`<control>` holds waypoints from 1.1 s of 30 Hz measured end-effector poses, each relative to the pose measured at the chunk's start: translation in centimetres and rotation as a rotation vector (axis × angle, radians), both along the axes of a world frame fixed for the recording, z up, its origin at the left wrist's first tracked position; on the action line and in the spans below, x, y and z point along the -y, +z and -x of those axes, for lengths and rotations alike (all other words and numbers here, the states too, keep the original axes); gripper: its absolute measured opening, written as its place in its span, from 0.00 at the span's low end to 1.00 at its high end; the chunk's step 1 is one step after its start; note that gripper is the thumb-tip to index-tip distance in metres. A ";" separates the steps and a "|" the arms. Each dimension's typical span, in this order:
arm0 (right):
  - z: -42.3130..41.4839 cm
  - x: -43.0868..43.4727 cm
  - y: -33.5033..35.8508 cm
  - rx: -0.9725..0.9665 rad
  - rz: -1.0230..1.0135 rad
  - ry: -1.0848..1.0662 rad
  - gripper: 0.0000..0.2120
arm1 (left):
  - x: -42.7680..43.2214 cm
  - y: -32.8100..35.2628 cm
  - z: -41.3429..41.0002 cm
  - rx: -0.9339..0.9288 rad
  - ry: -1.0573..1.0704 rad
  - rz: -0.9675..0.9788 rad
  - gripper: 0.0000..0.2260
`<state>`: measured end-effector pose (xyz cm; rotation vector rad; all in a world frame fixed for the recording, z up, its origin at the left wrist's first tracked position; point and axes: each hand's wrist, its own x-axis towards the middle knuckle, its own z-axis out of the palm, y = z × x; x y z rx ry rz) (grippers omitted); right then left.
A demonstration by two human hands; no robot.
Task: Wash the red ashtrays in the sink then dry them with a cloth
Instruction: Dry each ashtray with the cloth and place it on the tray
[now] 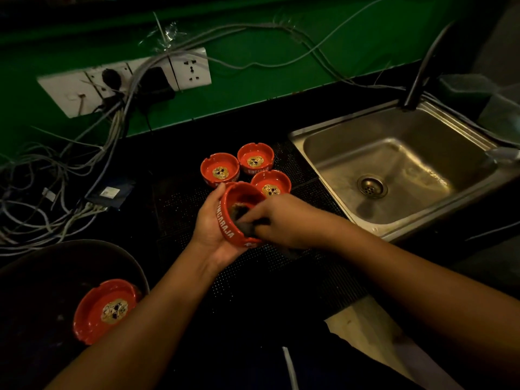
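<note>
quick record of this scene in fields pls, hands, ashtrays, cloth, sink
left hand: grips a tilted red ashtray by its side
right hand: holds a dark cloth, pushed inside that ashtray
mat: three more ashtrays, upright, close together, left of the sink
sink: no ashtray in it, drain uncovered
tray: dark, round, lower left, one last ashtray lying in it
stage: likely drying the ashtray in hand

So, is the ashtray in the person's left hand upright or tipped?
Tipped. The held ashtray lies on its side in the left hand, its opening facing the right hand, which presses a dark cloth into it.
</note>
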<state>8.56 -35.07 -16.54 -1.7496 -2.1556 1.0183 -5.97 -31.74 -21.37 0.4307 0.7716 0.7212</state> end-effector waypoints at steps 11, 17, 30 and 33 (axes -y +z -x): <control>-0.5 2.0 -0.4 -0.431 0.176 -0.051 0.16 | 0.1 1.3 -0.4 -0.069 -0.046 0.016 0.24; -2.4 2.5 -2.8 -0.032 -0.069 0.089 0.13 | 0.7 1.4 -1.1 -0.138 -0.126 0.107 0.30; -5.7 3.2 -6.0 -1.127 0.339 -0.768 0.16 | 1.6 -1.1 0.2 -0.340 -0.101 0.080 0.20; -5.5 1.7 -4.4 -1.150 0.045 -0.865 0.08 | 2.1 -1.1 -0.4 -0.405 -0.041 0.088 0.20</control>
